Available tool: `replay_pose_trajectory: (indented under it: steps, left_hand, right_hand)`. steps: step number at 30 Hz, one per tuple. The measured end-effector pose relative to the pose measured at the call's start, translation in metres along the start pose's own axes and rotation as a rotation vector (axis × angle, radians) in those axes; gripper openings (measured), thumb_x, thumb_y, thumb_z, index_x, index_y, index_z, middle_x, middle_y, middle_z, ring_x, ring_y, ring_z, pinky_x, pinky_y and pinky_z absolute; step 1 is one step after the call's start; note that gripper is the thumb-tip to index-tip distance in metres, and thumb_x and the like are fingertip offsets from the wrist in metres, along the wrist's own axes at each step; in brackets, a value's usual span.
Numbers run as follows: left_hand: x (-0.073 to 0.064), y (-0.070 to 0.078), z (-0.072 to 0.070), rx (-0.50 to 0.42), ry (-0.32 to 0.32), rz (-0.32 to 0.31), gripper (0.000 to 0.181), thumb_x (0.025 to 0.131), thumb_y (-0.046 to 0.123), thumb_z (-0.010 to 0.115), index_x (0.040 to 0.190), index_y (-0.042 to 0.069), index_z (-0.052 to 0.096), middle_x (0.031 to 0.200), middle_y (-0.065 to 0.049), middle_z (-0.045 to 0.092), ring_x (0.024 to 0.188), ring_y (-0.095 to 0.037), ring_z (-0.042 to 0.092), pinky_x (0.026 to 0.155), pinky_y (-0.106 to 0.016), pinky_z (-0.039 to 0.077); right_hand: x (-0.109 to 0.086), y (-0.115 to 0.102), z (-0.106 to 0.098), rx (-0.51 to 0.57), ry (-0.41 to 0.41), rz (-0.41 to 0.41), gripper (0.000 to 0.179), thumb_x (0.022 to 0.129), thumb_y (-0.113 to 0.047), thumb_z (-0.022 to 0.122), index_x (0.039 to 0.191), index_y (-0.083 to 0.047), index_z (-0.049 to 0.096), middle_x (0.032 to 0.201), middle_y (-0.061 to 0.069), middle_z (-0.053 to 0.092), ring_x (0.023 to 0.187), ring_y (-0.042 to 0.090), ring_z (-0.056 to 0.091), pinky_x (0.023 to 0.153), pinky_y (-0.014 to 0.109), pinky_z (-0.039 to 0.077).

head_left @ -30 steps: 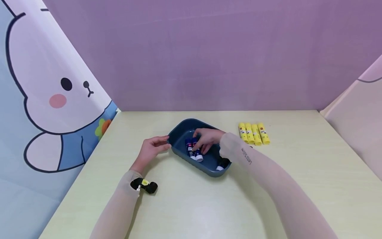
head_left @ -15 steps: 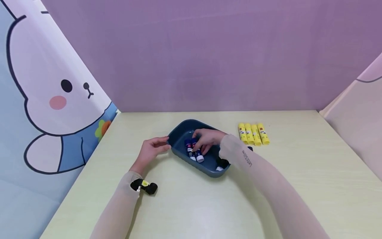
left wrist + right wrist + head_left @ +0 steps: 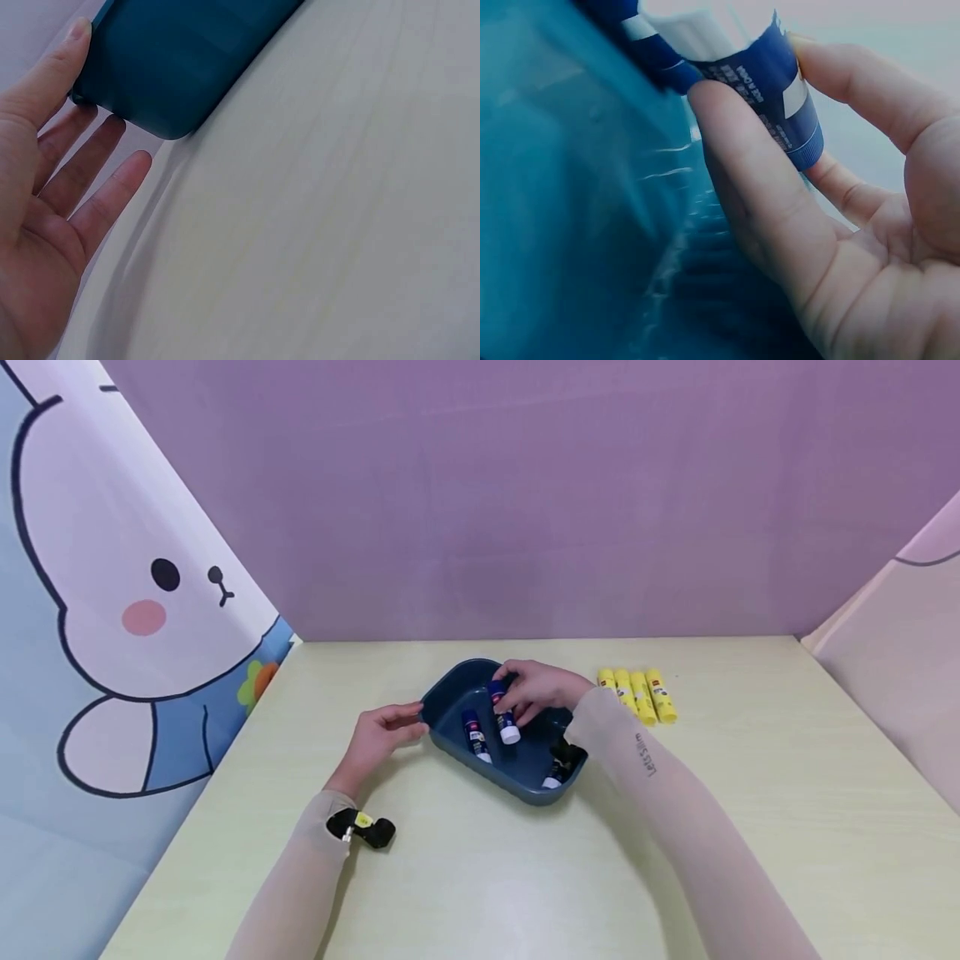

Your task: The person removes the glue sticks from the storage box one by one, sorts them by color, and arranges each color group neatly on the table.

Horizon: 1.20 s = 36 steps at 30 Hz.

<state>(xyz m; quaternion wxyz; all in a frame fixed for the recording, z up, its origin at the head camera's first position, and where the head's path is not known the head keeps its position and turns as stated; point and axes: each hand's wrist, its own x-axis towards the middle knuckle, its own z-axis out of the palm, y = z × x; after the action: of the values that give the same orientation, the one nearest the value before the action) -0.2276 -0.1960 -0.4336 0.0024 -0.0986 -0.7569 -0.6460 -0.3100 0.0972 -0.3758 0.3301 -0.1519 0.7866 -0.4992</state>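
Note:
My right hand (image 3: 543, 687) pinches a dark blue glue stick (image 3: 505, 712) with a white end between thumb and fingers, lifted over the dark teal basin (image 3: 525, 792). In the right wrist view the thumb lies along one side of the held glue stick (image 3: 761, 82). A second blue glue stick (image 3: 476, 737) lies in the basin, and another (image 3: 553, 774) is partly hidden near its right end by the wrist camera. My left hand (image 3: 378, 735) touches the basin's left end with extended thumb and fingers; the left wrist view shows the fingertips (image 3: 112, 124) against its outer wall.
Several yellow glue sticks (image 3: 647, 697) lie side by side on the pale table (image 3: 480, 877) right of the basin, partly behind my right forearm. A purple backdrop (image 3: 525, 527) stands along the rear edge, and a cartoon-printed cloth (image 3: 142, 693) hangs at left.
My right hand has risen and moved slightly right and away, lifting one blue glue stick off its neighbour's side. The left hand and basin have stayed in place.

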Motion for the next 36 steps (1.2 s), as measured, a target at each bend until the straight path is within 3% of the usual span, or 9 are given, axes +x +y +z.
replay_pose_trajectory:
  steps: [2, 5, 20, 36]
  left_hand:
    - [0.003, -0.009, -0.002, 0.007, 0.004, 0.010, 0.043, 0.086, 0.001, 0.077, 0.125, -0.009, 0.063, 0.131, -0.026, 0.060, 0.089, -0.009, 0.071, 0.080, -0.027, 0.059]
    - [0.004, -0.010, -0.002, 0.005, 0.006, 0.018, 0.041, 0.086, -0.001, 0.076, 0.124, -0.009, 0.063, 0.131, -0.026, 0.060, 0.089, -0.008, 0.071, 0.080, -0.027, 0.059]
    - [0.002, -0.008, -0.001, -0.014, 0.009, 0.027, 0.040, 0.086, -0.004, 0.075, 0.123, -0.011, 0.063, 0.132, -0.027, 0.059, 0.087, -0.007, 0.071, 0.079, -0.027, 0.060]
    - [0.002, -0.008, -0.001, -0.025, 0.013, 0.035, 0.042, 0.085, -0.002, 0.076, 0.123, -0.013, 0.062, 0.131, -0.028, 0.059, 0.088, -0.008, 0.071, 0.080, -0.027, 0.059]
  right_hand:
    - [-0.004, -0.003, -0.002, 0.008, 0.007, -0.021, 0.056, 0.089, -0.003, 0.073, 0.136, -0.006, 0.042, 0.098, 0.015, 0.063, 0.067, 0.020, 0.060, 0.070, 0.040, 0.062]
    - [-0.009, -0.005, -0.005, 0.022, 0.011, -0.049, 0.054, 0.090, -0.003, 0.072, 0.134, -0.007, 0.043, 0.099, 0.016, 0.062, 0.066, 0.020, 0.060, 0.071, 0.040, 0.062]
    - [-0.037, -0.004, -0.021, 0.020, 0.047, -0.125, 0.054, 0.091, -0.005, 0.071, 0.136, -0.007, 0.041, 0.097, 0.015, 0.061, 0.072, 0.023, 0.062, 0.074, 0.041, 0.062]
    - [-0.065, 0.009, -0.038, -0.001, 0.094, -0.146, 0.059, 0.091, -0.007, 0.071, 0.140, -0.006, 0.039, 0.097, 0.016, 0.057, 0.075, 0.025, 0.060, 0.078, 0.047, 0.061]
